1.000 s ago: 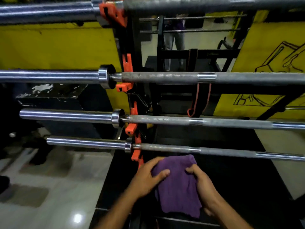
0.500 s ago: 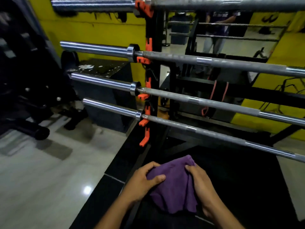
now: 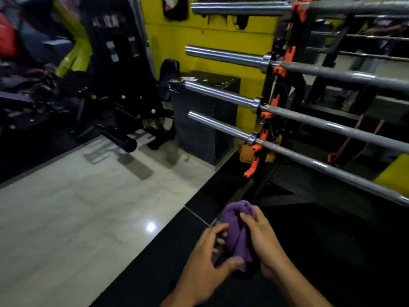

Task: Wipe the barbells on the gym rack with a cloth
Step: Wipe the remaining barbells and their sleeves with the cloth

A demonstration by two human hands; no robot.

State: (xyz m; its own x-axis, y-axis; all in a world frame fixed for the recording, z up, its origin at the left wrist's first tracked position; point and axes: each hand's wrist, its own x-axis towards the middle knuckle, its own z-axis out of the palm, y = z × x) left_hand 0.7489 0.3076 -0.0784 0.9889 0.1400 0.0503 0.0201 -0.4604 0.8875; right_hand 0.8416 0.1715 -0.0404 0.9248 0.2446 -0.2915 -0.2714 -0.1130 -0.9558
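- The room was a gym with a yellow wall [image 3: 221, 41] at upper centre and a pale marble floor [image 3: 77, 218] across the lower left, meeting a black mat [image 3: 332, 251] at lower right.
- A bunched purple cloth [image 3: 238, 231] sat low in the frame, right of centre, above the mat and well below the bars.
- The right hand [image 3: 263, 238] gripped the cloth, fingers curled over its top and side.
- The left hand [image 3: 205, 264] was beside it, fingers loosely bent; its thumb touched the cloth's lower edge, but whether it gripped was unclear through blur.
- 4 barbells [image 3: 221, 94] lay level on a black rack [image 3: 287, 85] with orange hooks [image 3: 252, 167], filling the upper right.
- A dark exercise machine [image 3: 115, 85] stood blurred at upper left.
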